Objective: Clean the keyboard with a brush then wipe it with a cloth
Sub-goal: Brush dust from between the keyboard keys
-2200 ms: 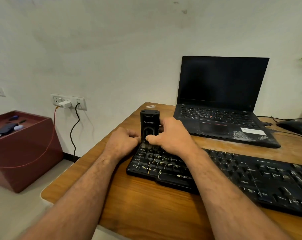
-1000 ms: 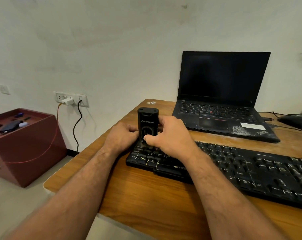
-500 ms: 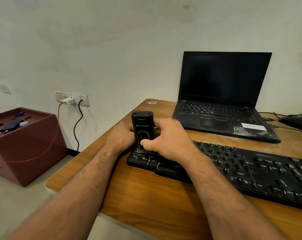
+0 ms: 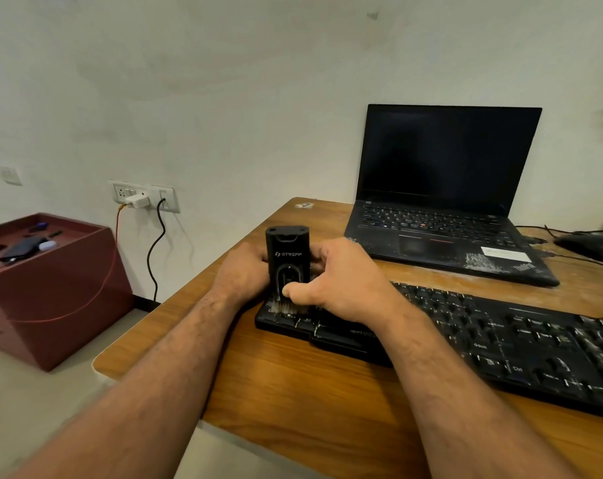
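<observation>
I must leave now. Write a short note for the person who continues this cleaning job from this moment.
Left hand and right hand both grip the black brush tool, upright, bristles on the left end of the keyboard.
Done: brushing is under way at the left-end keys.
Left: brush the other keys, then wipe with a cloth. No cloth is in view.

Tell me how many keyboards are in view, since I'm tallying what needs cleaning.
2. The black desktop keyboard lies along the table's near edge under the brush both hands hold; the open laptop behind it has a built-in one. None looks hidden.
</observation>
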A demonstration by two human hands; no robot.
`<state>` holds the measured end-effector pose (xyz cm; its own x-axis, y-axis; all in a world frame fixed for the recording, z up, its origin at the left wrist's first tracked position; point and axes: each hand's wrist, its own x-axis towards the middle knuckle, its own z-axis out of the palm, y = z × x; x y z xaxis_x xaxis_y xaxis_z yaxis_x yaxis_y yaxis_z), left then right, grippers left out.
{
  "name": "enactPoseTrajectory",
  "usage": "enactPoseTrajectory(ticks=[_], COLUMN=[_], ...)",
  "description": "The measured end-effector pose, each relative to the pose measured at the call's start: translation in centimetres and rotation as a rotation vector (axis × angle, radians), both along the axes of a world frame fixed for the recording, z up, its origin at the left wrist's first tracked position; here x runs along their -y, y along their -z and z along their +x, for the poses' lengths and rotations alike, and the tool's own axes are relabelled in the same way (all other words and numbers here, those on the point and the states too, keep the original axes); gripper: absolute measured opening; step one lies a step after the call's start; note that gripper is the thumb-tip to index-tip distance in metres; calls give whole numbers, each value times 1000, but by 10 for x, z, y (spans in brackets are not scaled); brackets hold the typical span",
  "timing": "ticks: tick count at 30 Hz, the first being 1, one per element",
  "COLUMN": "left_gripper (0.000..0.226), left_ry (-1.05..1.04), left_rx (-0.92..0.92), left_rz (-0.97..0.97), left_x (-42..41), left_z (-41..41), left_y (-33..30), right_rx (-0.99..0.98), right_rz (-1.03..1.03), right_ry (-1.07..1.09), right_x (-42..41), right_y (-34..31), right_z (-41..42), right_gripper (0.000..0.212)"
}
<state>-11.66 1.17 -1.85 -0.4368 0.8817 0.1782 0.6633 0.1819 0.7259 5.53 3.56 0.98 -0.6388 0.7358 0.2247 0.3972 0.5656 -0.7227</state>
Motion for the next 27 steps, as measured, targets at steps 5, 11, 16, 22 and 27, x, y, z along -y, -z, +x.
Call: enactPoseTrajectory(ticks=[5,11,16,22,27], left_gripper=[22,25,26,17,11], left_ry=[3,-5,-6,7,1], left_rx=[29,34,21,72,124], left_rz=[13,3,15,11,-8], left_x=[0,0,0,0,-4], left_z=[2,2,2,1,-4], left_y=[-1,0,0,1,6], right_rx=[-11,-9,-12,-44,-38], right_rz=[-61,73,53,-3,84], right_ry=[-44,81,42,44,190], right_x=[-1,-8,-11,-18,-27], right_y=[-4,1,7,2,2], right_z=[4,1,-2,-4,-8], right_gripper=[29,27,33,33,31])
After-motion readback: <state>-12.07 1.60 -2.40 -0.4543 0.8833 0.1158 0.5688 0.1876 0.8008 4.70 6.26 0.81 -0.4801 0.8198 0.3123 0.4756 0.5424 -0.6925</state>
